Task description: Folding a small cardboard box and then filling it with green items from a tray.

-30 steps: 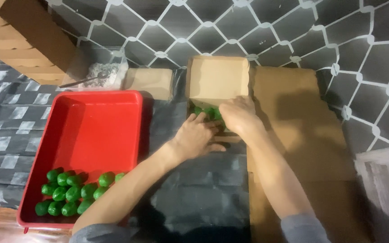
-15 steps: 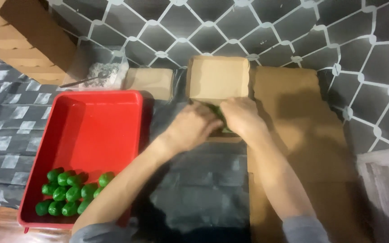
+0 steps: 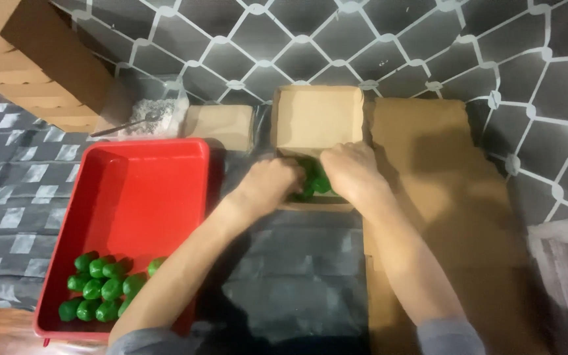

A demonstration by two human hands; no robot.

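Note:
A small open cardboard box [image 3: 318,116] sits in the middle, its lid flap standing up behind it. Several round green pieces [image 3: 315,179] lie inside it. My left hand [image 3: 269,184] and my right hand [image 3: 352,169] both reach into the box and press on the green pieces from either side. The fingers are curled over them, and most of the box's inside is hidden by the hands. A red plastic tray [image 3: 141,190] lies to the left, with a cluster of the same green pieces [image 3: 103,287] in its near corner.
A flat sheet of cardboard [image 3: 442,197] lies to the right of the box. Another small closed cardboard box [image 3: 221,125] and a clear bag of white grains [image 3: 149,113] stand behind the tray. Stacked cardboard boxes [image 3: 31,59] fill the far left corner.
Both hands have shifted slightly deeper into the box and closed together over the green pieces. The tray and its green pieces have not moved.

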